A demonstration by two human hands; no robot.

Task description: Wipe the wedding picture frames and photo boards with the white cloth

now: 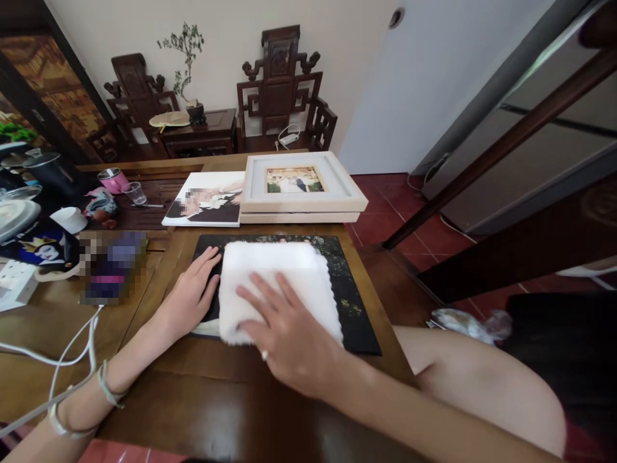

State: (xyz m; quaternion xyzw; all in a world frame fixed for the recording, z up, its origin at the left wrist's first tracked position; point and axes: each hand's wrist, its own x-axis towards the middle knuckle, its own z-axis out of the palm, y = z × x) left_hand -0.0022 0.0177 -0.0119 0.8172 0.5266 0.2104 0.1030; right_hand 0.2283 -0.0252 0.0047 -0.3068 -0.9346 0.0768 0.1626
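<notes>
Room: white wall at the back, red tiled floor (385, 212) to the right, and a dark wooden rail crossing the upper right corner. 2 carved dark chairs (279, 90) stand against the wall with a small side table between them carrying a potted sprig.

Surface: a brown wooden table (216, 399) fills the lower frame. On it lies a dark glossy photo panel (354, 302), flat, near the table's right edge. A folded white towel (279, 283) rests on the panel, covering most of its middle.

Right hand (284, 334): flat, fingers spread, palm pressing down on the towel's near edge; it grips nothing. Left hand (193, 292): open and relaxed, lying on the panel's left edge with fingertips touching the towel's side.

Behind the panel, 2 stacked white frames (301, 193) sit beside an unframed print (207, 202). A pink cup (113, 180) and white cables (62, 360) lie at left.

Obscured: the panel's picture is mostly covered; a pixelated block at left cannot be identified; the print is partly blurred.
</notes>
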